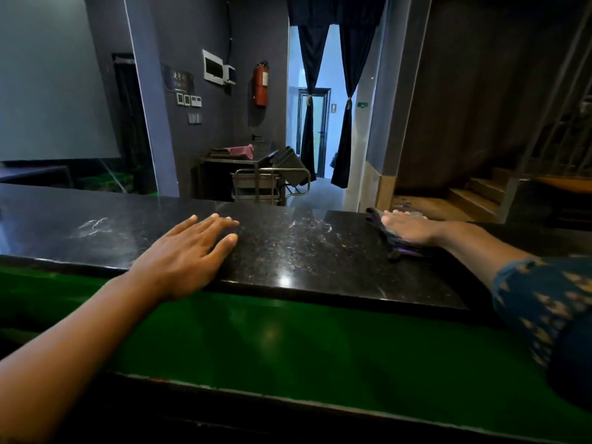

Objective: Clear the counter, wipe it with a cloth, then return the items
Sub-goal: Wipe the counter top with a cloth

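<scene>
head view over a dark stone counter (288, 251), read left to right: the left hand (189, 254) lies flat near the front edge, palm down, fingers straight and slightly spread, holding nothing. pale smears show on the stone to its left and between the hands. at the right end the right hand (407, 229) presses flat on a dark purple cloth (389, 237), fingers extended and close together over it; the fingertips are hard to make out. the cloth looks soft, light and limp, bunched along the hand's left side, likely to slide easily on polished stone; a flat palm on its middle should steer it best. nothing stands on the visible counter, so wiping seems under way. beyond, a metal trolley (272, 184) and a red fire extinguisher (261, 84) sit well clear. a green ledge (288, 334) runs below.
</scene>
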